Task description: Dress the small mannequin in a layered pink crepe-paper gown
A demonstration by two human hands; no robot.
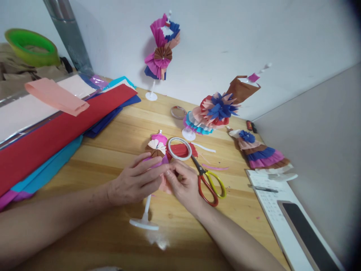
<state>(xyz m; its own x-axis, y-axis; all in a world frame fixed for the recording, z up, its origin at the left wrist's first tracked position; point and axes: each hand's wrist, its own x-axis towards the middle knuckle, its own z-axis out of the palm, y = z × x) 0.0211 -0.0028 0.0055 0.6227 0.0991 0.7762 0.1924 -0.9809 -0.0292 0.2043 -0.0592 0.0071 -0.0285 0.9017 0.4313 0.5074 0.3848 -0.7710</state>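
Note:
A small white dress form [147, 207] lies tilted on the table in front of me, its bodice [158, 140] covered in magenta, white and brown pleated paper. My left hand [141, 178] is wrapped over its middle from the left, fingers reaching across the skirt. From the right, my right hand [183, 184] pinches at the skirt, where light pink crepe paper [166, 185] shows between the hands. The fingertips meet, so the exact grip is partly hidden. Just beyond lie a roll of double-sided tape [179, 158], red crepe paper [181, 150] and scissors [208, 180] with red and yellow handles.
Crepe paper sheets [67, 120] are stacked at left, near a bottle [70, 37] and a green ring [31, 60]. Dressed forms stand at back [162, 56] and right [217, 107]; another dressed form [261, 154] lies near a phone [310, 233] and pen [263, 189]. Another tape roll [178, 117] lies behind.

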